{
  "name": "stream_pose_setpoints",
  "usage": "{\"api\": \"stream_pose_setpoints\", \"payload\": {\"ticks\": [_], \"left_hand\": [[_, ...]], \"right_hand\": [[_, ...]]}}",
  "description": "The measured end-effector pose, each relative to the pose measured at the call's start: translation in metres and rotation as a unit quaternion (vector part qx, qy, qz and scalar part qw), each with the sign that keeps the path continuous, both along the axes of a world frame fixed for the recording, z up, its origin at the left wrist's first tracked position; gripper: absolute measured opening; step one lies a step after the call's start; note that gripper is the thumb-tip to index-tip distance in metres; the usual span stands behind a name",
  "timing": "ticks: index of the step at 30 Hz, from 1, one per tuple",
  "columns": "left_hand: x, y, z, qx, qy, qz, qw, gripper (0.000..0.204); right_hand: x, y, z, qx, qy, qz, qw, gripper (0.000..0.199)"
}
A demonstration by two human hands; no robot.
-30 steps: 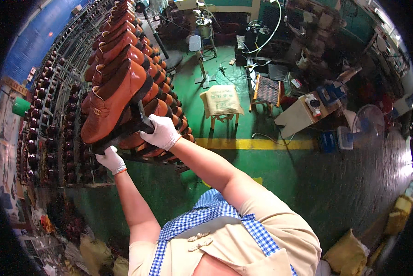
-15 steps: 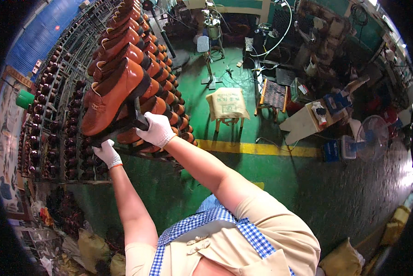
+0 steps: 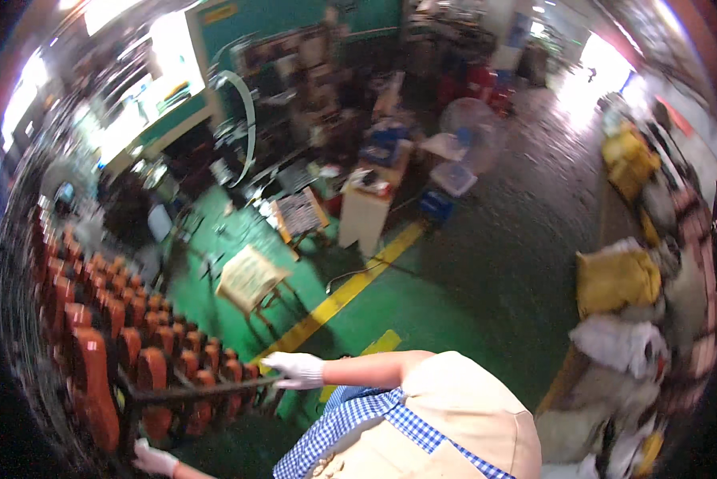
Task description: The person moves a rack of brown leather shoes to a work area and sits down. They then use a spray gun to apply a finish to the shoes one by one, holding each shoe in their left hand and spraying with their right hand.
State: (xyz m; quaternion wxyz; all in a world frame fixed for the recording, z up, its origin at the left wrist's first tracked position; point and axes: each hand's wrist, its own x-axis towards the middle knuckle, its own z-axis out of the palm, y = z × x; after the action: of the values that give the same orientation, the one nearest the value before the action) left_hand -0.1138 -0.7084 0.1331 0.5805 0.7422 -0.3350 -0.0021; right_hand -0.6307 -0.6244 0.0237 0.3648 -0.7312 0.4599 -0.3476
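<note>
A dark metal shoe rack (image 3: 207,393) loaded with rows of brown shoes (image 3: 96,383) stands at the lower left, tilted in the view. My right hand (image 3: 296,371), in a white glove, closes around the right end of its near crossbar. Lower down, my left hand (image 3: 156,460), gloved as well, holds the rack's near corner post; its fingers are blurred and partly cut by the post. Both arms reach left from my body.
A cloth-covered stool (image 3: 250,279) and a low slatted stool (image 3: 299,219) stand on the green floor. Beyond them are a pale bench (image 3: 368,211), a fan (image 3: 472,132) and a blue crate (image 3: 436,206). Sacks (image 3: 618,281) line the right side; a yellow line (image 3: 346,294) crosses the floor.
My view has swung to the right, so the rack now sits lower left. My hands are farther apart, the right one now at the crossbar's end. Much of the scene is motion-blurred.
</note>
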Motion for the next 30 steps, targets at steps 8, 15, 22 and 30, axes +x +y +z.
{"api": "stream_pose_setpoints", "payload": {"ticks": [8,15,22,30], "left_hand": [[-0.082,0.012,0.048,-0.234,-0.059,-0.093,0.966,0.066],[-0.1,0.029,0.068,-0.134,-0.168,0.011,0.977,0.085],[-0.12,0.058,0.083,-0.005,-0.115,0.011,0.993,0.108],[-0.11,0.089,0.083,-0.008,-0.083,-0.096,0.992,0.063]], "right_hand": [[-0.277,0.302,-0.113,0.537,0.257,-0.427,0.681,0.058],[-0.252,0.407,-0.204,0.616,0.072,-0.614,0.488,0.052],[-0.199,0.269,-0.177,0.426,0.126,-0.405,0.799,0.056],[-0.195,0.209,-0.17,0.355,0.123,-0.335,0.864,0.044]]}}
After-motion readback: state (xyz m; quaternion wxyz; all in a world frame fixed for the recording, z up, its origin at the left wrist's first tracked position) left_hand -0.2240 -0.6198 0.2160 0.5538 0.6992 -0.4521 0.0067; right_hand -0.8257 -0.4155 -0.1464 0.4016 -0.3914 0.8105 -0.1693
